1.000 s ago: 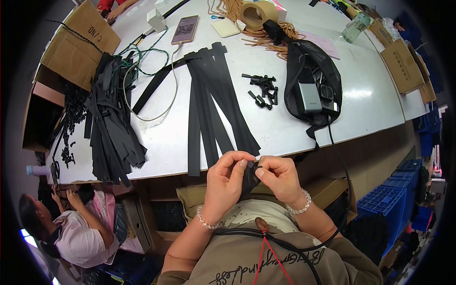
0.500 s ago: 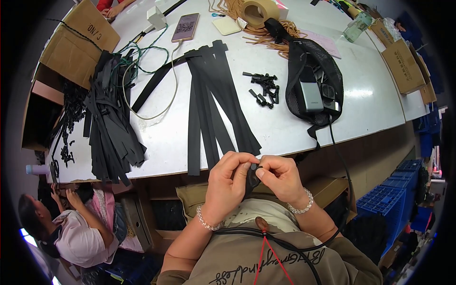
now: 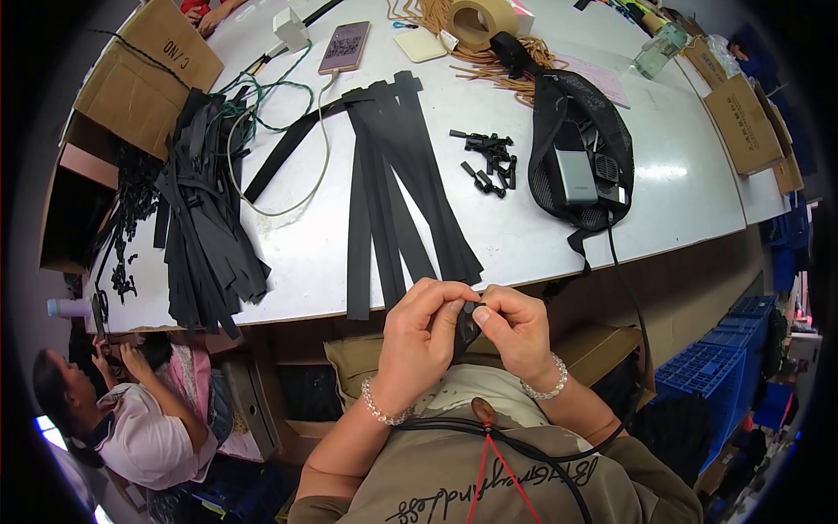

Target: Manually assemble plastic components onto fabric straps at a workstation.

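My left hand (image 3: 423, 336) and my right hand (image 3: 515, 327) meet just below the white table's front edge (image 3: 541, 253). Together they pinch a short black strap with a small black plastic buckle piece (image 3: 467, 321) between the fingertips; most of it is hidden by my fingers. Right above my hands, a fan of long black straps (image 3: 397, 188) lies on the table. A small heap of black plastic buckles (image 3: 489, 162) sits to the right of that fan.
A big pile of black straps (image 3: 196, 227) lies at the left, by cardboard boxes (image 3: 144, 70). A black mesh bag (image 3: 580, 162) holds a grey device. A phone (image 3: 345, 48), tape roll (image 3: 480, 17) and tan cords sit at the back. Another person (image 3: 113, 410) sits lower left. Blue crates (image 3: 724, 367) stand right.
My fingers have shifted slightly on the strap and buckle; both hands stay in the same spot. Nothing on the table has moved.
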`<state>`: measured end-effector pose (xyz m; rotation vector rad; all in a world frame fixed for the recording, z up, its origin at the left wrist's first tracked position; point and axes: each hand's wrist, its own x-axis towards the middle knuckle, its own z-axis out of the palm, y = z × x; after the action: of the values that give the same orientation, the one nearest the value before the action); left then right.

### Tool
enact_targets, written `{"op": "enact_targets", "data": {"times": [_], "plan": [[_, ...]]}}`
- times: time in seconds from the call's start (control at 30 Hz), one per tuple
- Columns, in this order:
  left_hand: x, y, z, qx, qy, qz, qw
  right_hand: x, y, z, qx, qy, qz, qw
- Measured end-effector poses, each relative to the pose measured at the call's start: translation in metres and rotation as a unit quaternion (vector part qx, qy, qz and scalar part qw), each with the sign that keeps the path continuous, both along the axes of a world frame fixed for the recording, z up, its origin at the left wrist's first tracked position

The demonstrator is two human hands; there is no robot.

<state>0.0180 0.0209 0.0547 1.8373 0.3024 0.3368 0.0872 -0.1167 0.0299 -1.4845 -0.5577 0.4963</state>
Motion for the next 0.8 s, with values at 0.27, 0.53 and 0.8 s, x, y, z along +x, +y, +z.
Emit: {"op": "enact_targets", "data": {"times": [0.27, 0.53, 0.8], "plan": [[-0.002, 0.001, -0.004, -0.022, -0.007, -0.001, 1.0, -0.006, 0.002, -0.002, 0.04, 0.129, -0.011, 0.991], [-0.008, -0.006, 0.0, -0.195, -0.023, -0.013, 0.98, 0.002, -0.007, -0.001, 0.055, 0.055, 0.02, 0.997], [-0.009, -0.006, -0.004, -0.259, -0.024, 0.002, 0.966, 0.004, -0.007, 0.003, 0.067, 0.009, 0.009, 0.998]]}}
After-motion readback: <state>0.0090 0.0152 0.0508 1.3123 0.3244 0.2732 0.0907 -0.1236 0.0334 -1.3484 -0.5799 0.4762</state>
